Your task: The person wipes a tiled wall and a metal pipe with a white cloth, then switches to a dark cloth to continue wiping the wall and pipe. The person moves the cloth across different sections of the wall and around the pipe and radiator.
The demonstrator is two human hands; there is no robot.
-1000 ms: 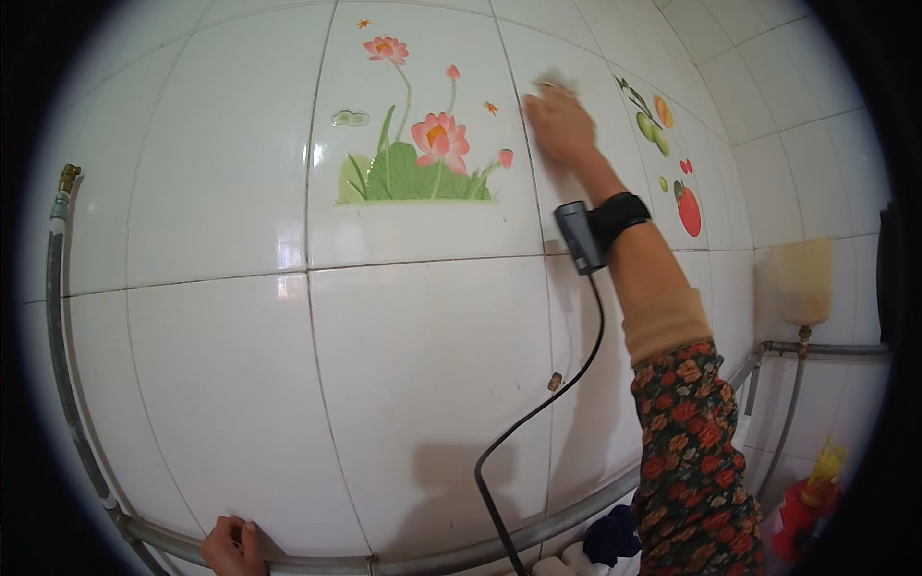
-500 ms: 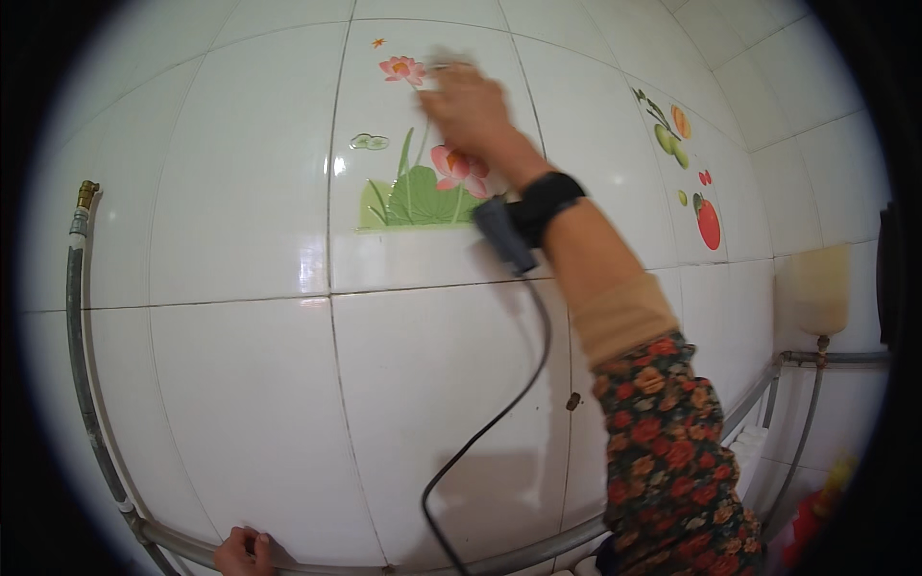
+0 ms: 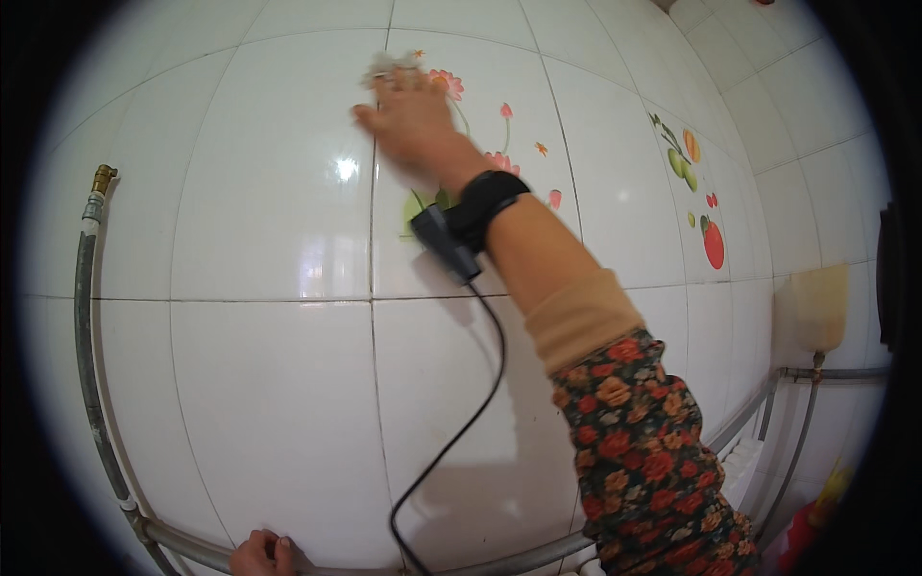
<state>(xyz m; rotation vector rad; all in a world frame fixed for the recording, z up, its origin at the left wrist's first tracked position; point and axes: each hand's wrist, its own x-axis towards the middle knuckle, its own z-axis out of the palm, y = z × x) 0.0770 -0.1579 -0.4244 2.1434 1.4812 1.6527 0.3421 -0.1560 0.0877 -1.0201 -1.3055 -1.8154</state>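
Observation:
High on the white tiled wall (image 3: 274,173), my right hand (image 3: 415,120) presses a crumpled pale grey-white cloth (image 3: 392,63) flat to the tiles. Motion smears the cloth, so its exact material is hard to make out. Next to the fingers is a pink lotus decal (image 3: 445,84). My right wrist wears a black band (image 3: 492,197) with a dark box (image 3: 444,245), from which a black cable (image 3: 501,350) hangs. My left hand (image 3: 261,555), its fingers curled, is at the grey horizontal pipe (image 3: 187,547) by the lower edge. What it grips, if anything, is hidden.
A grey vertical pipe with a brass fitting (image 3: 104,178) runs up the left side. Fruit decals (image 3: 712,242) sit on the right of the wall. A yellowish tank (image 3: 821,307) hangs in the right corner above more pipes, with a red object (image 3: 799,538) below.
My right hand has slid left across the wall with the cloth, uncovering more flower decals on the right. The view has shifted slightly. My left hand stays by the pipe.

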